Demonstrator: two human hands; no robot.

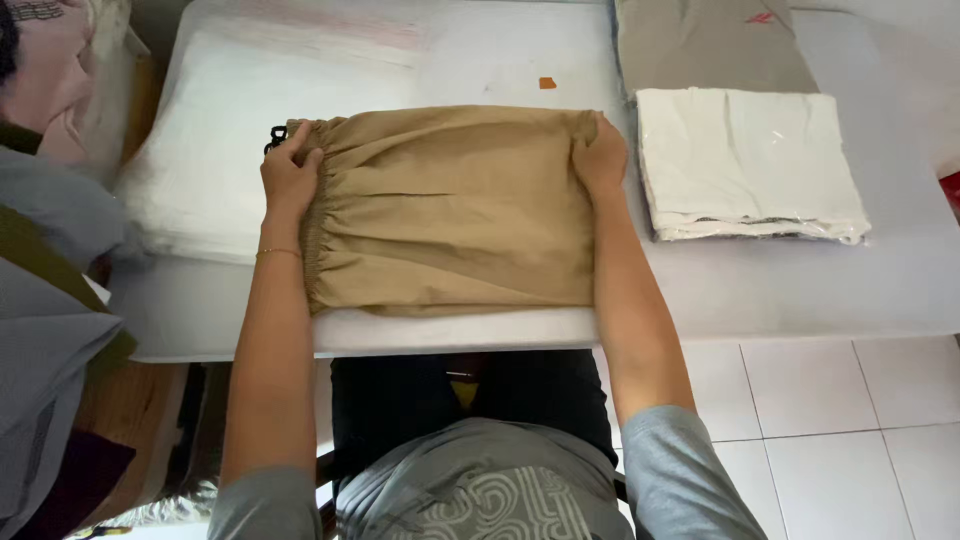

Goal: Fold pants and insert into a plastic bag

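A tan garment [450, 215] with an elastic gathered waistband lies folded into a rectangle on the white table [760, 290]. My left hand [290, 170] grips its far left corner at the waistband, next to a black drawstring end [275, 135]. My right hand [600, 155] pinches the far right corner. Both arms reach forward over the near edge of the table.
A stack of white folded items in clear plastic [745, 165] lies right of the garment, with a beige folded cloth [705, 45] behind it. A pile of clear bags [215, 130] sits at left. Grey fabric [45, 300] hangs at far left. White floor tiles [840, 440] show at lower right.
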